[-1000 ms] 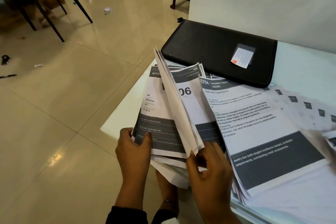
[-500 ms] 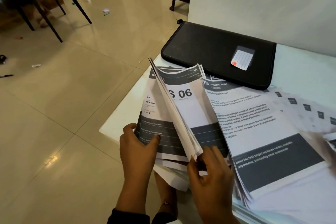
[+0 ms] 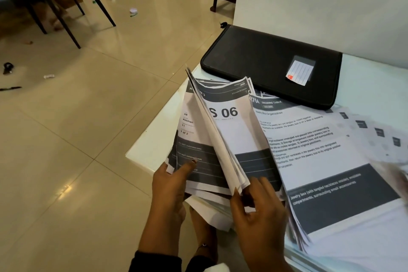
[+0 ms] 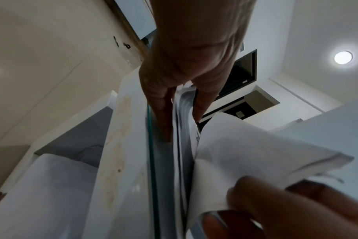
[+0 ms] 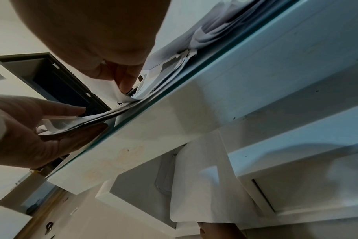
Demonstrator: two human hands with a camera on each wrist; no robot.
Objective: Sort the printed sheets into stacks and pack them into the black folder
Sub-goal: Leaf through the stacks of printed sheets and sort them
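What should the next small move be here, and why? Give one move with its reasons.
Probably let the right hand turn the lifted sheets over to the left, onto the Kitchen page. They stand nearly on edge, pinched at their bottom corner, with the S 06 page now exposed beneath. The left hand pins the Kitchen page, and the black folder lies closed.

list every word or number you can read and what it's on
"S 06": sheet under the lifted sheets
"Kitchen", "1 of 2": left sheet
"DRESSING TABLE", "Jewelry Box Organization": right sheet
Fine print and the black folder label: unreadable.
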